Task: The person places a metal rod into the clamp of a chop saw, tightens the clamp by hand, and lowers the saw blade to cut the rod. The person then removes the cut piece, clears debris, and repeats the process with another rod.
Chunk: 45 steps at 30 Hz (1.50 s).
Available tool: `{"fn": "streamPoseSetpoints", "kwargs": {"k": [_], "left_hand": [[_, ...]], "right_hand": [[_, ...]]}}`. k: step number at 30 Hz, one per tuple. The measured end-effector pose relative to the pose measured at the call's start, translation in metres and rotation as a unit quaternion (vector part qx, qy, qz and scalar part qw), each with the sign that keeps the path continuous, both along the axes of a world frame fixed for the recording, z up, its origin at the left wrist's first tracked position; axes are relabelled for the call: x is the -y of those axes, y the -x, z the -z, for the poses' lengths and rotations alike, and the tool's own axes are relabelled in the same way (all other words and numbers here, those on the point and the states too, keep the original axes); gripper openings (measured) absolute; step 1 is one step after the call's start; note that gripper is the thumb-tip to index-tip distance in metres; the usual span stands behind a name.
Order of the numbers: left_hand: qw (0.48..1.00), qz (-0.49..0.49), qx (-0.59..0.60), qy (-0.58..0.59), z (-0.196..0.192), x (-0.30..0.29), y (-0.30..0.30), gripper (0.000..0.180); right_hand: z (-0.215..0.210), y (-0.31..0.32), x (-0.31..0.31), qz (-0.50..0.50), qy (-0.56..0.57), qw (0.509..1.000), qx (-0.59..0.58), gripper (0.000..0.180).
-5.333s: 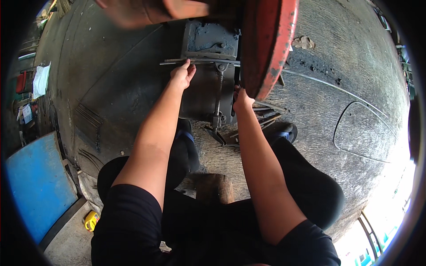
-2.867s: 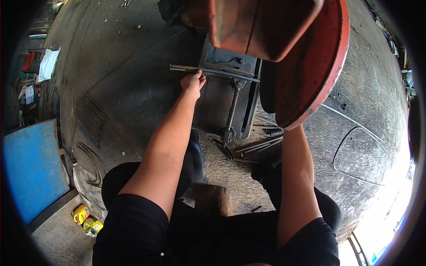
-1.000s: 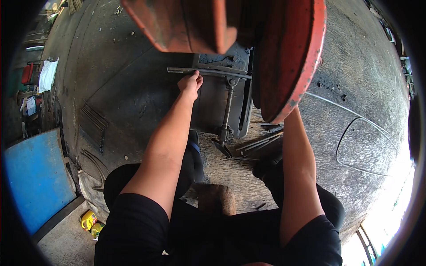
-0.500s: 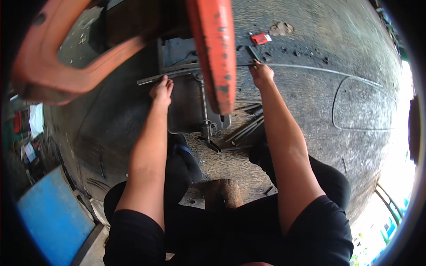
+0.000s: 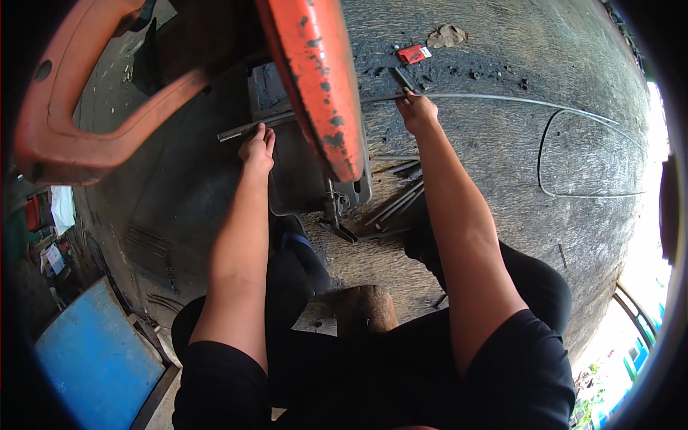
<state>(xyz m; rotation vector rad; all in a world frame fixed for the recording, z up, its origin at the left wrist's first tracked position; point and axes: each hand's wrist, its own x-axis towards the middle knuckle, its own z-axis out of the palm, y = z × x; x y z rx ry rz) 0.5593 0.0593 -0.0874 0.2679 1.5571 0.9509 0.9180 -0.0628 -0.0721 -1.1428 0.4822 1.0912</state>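
Note:
A long, thin grey metal rod (image 5: 502,97) runs from left to right across the base plate (image 5: 294,175) of an orange cut-off saw (image 5: 315,86). My left hand (image 5: 257,149) pinches the rod near its left end, thumb and fingertips against it. Farther right, my right hand (image 5: 417,112) is closed around the same rod, palm down. The saw's orange guard hangs over the rod's middle and hides part of it. Below the guard, a clamp screw with a crank handle (image 5: 333,218) points toward me. A short dark bar (image 5: 403,79) lies just beyond my right hand.
Several loose rods (image 5: 398,204) lie right of the base plate. A bent rod loop (image 5: 542,158) rests on the right. Farther away are a red packet (image 5: 412,55) and a dry leaf (image 5: 448,36). A blue panel (image 5: 100,355) stands at lower left; a wooden block (image 5: 365,312) sits between my legs.
The orange saw guard and handle appear farther left in the picture, as the view has shifted slightly. Both hands keep hold of the rod in nearly the same places.

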Motion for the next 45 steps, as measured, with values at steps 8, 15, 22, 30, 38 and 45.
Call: {"fn": "streamPoseSetpoints", "kwargs": {"k": [8,15,22,30,38,45], "left_hand": [[0.999,-0.045,-0.005,-0.008,-0.041,0.01,-0.011,0.008],[0.999,-0.031,-0.034,0.011,-0.061,0.014,-0.021,0.008],[0.999,-0.044,-0.021,0.006,-0.061,0.016,-0.029,0.01],[0.999,-0.03,-0.017,0.006,-0.058,0.018,-0.028,0.011],[0.999,-0.025,-0.028,0.007,-0.062,0.015,-0.019,0.009],[1.0,-0.022,0.002,0.023,-0.056,0.019,-0.045,0.011]], "right_hand": [[0.002,0.011,-0.004,-0.012,0.027,0.999,0.035,0.014],[-0.018,0.006,0.003,-0.073,-0.008,0.996,0.042,0.024],[-0.004,-0.01,0.007,-0.116,-0.042,0.991,0.058,0.025],[-0.004,-0.014,0.01,-0.099,-0.023,0.993,0.06,0.028],[-0.02,0.003,-0.001,-0.082,0.022,0.996,0.042,0.022],[-0.051,-0.021,-0.024,-0.008,0.236,0.887,0.397,0.054]]}}
